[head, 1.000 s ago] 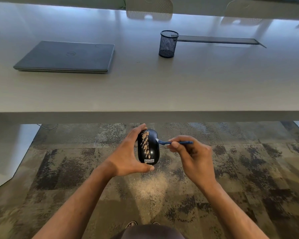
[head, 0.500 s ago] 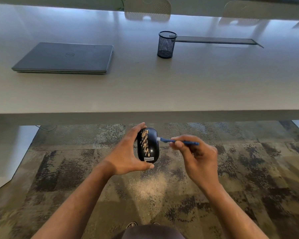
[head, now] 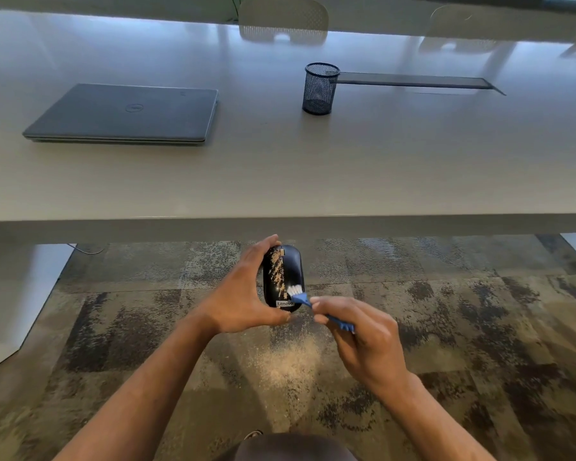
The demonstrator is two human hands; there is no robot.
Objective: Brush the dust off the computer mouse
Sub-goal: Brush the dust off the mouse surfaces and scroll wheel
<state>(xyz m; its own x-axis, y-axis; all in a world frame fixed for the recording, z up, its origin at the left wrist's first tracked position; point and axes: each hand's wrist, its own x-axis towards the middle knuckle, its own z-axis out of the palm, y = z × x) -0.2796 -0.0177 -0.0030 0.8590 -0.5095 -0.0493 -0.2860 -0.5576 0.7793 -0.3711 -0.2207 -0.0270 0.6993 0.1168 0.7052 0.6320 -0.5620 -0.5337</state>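
A black computer mouse (head: 288, 267) with streaks of tan dust down its left half is held upright in the air below the table edge. My left hand (head: 243, 294) grips it from the left, thumb at the bottom, fingers over the top. My right hand (head: 363, 344) pinches a small blue brush (head: 305, 299) by its handle. The brush's white bristles touch the mouse's lower right part, just above the white logo label. Part of the handle is hidden inside my fingers.
A pile of tan dust (head: 293, 361) lies on the patterned carpet below the mouse. On the pale table (head: 280, 168) are a closed grey laptop (head: 127, 113) at the left, a black mesh pen cup (head: 320, 88) and a dark cable slot (head: 413, 79). Chairs stand behind.
My right hand has dropped and swung the brush from the mouse's upper right edge down to its lower part near the label. My left hand and the mouse stay in place.
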